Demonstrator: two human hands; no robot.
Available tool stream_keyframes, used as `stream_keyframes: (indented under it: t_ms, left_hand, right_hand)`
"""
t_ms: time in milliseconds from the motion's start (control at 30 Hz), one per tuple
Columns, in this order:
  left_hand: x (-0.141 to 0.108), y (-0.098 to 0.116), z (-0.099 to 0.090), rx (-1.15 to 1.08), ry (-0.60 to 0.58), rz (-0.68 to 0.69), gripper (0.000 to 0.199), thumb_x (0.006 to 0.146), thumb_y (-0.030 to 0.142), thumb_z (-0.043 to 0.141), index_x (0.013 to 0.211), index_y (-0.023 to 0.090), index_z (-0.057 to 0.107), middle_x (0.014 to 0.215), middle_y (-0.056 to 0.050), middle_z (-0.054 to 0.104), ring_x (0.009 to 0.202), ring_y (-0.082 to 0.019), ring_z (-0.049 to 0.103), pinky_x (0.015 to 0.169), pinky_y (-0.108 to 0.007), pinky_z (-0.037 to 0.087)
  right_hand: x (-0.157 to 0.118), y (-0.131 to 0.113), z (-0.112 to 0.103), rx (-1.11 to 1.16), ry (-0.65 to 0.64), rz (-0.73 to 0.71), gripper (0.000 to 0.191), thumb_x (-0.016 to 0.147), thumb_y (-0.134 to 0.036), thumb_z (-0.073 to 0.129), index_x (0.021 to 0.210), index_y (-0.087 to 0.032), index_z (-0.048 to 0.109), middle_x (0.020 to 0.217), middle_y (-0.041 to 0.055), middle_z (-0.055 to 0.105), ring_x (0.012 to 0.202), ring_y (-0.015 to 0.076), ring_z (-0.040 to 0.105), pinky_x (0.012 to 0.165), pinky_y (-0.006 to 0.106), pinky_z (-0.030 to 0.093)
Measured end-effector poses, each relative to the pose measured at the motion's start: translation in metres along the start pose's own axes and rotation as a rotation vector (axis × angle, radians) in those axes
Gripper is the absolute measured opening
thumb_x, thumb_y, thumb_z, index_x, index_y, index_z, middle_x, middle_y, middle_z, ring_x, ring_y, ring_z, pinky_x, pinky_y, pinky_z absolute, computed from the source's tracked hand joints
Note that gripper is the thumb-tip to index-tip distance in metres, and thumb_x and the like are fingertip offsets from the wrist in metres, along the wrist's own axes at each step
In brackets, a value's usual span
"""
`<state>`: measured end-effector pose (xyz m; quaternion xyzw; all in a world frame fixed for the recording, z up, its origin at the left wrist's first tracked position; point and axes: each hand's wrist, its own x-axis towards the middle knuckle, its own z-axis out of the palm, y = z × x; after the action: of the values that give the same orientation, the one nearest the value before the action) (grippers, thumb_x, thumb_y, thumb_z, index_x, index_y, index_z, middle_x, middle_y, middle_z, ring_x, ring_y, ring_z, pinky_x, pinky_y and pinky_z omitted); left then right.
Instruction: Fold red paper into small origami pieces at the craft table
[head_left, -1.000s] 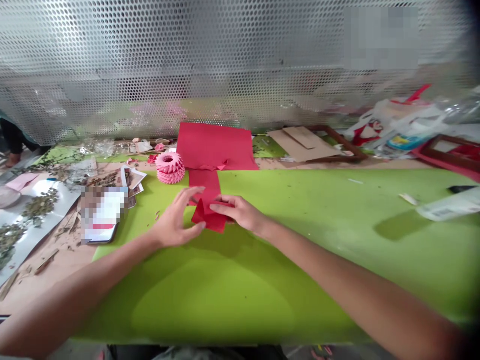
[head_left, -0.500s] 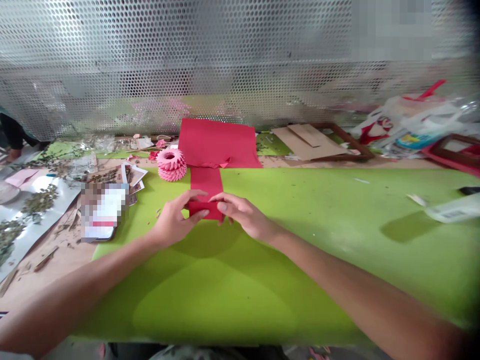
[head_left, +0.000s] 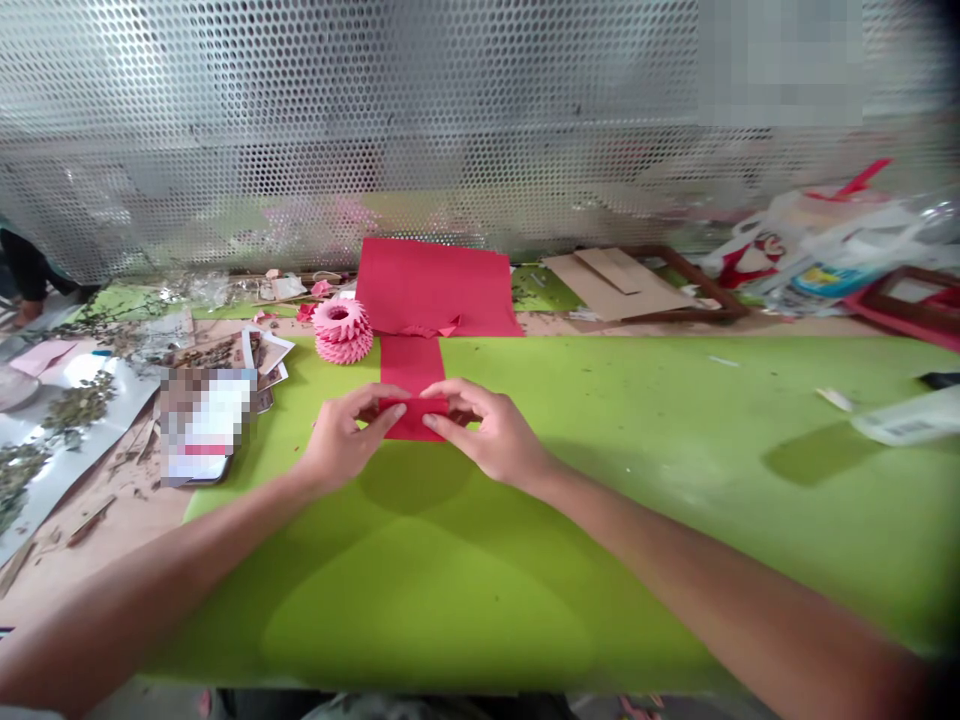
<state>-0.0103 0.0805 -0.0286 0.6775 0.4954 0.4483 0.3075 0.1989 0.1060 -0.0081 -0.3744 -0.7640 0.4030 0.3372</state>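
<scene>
A small red piece of paper (head_left: 414,420) is held up between both hands over the green board. My left hand (head_left: 346,432) pinches its left part, thumb in front and fingers behind. On the other side my right hand (head_left: 491,425) pinches the right part the same way. Its top edge looks folded. Behind it lies a red paper strip (head_left: 412,362), partly covered by my fingers. Further back is a large red sheet (head_left: 439,285). A pink ring-shaped paper piece with pointed folds (head_left: 343,332) stands left of the strip.
A phone (head_left: 210,425) and small photos (head_left: 266,355) lie at left, near dried plant bits (head_left: 79,405). Brown cardboard (head_left: 619,283) and a frame are at the back, plastic bags (head_left: 817,250) at right. A perforated metal panel (head_left: 450,110) rises behind the green board (head_left: 600,560).
My right thumb has slid left and down across the paper's front, while my left thumb has moved slightly up and left. The paper now shows a flatter front face. Surrounding things stay put.
</scene>
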Motion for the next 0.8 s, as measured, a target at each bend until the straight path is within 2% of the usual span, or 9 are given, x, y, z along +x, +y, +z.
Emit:
stream_keyframes:
  t_ms: [167,500,633,700,800]
  left_hand:
    - [-0.0006,-0.0022,0.0002,-0.011,-0.003,-0.022,0.023,0.09,0.035,0.061,0.103,0.019,0.072,0.088,-0.004,0.074,0.07,-0.015,0.065,0.062,-0.023,0.051]
    - [-0.0002,-0.0027,0.0007,-0.027,-0.008,-0.049,0.024,0.09,0.034,0.061,0.103,0.018,0.073,0.089,-0.005,0.074,0.071,-0.015,0.066,0.064,-0.024,0.052]
    - [-0.001,-0.0021,0.0007,-0.016,-0.005,-0.072,0.025,0.09,0.036,0.061,0.103,0.018,0.073,0.092,-0.006,0.075,0.074,-0.016,0.067,0.066,-0.025,0.053]
    - [-0.0013,-0.0005,0.0007,-0.021,-0.006,-0.075,0.025,0.09,0.036,0.061,0.103,0.019,0.073,0.094,-0.006,0.075,0.076,-0.017,0.068,0.067,-0.025,0.053]
    - [-0.0017,0.0026,0.0013,-0.032,-0.01,-0.074,0.024,0.09,0.036,0.06,0.102,0.02,0.074,0.095,-0.005,0.076,0.077,-0.017,0.069,0.068,-0.025,0.055]
  right_hand:
    - [0.0005,-0.0002,0.0,-0.012,0.03,-0.011,0.023,0.09,-0.035,0.062,0.107,-0.02,0.065,0.081,0.003,0.07,0.069,0.0163,0.063,0.061,0.028,0.049]
    - [0.0005,0.0019,0.0003,0.01,0.032,0.009,0.021,0.091,-0.037,0.06,0.104,-0.021,0.067,0.086,0.004,0.072,0.075,0.0177,0.065,0.066,0.029,0.05]
    - [0.0014,-0.0002,-0.0008,0.05,0.023,0.046,0.023,0.091,-0.039,0.06,0.103,-0.021,0.066,0.082,0.0031,0.069,0.071,0.0161,0.062,0.064,0.028,0.049]
    - [0.0018,-0.002,-0.0013,0.099,0.0,0.091,0.027,0.089,-0.041,0.061,0.105,-0.02,0.065,0.08,0.0022,0.067,0.067,0.0147,0.06,0.061,0.027,0.047]
    - [0.0016,-0.0029,-0.0001,0.18,-0.12,0.202,0.033,0.083,-0.045,0.068,0.102,-0.018,0.066,0.079,0.0025,0.067,0.065,0.0142,0.059,0.058,0.026,0.046]
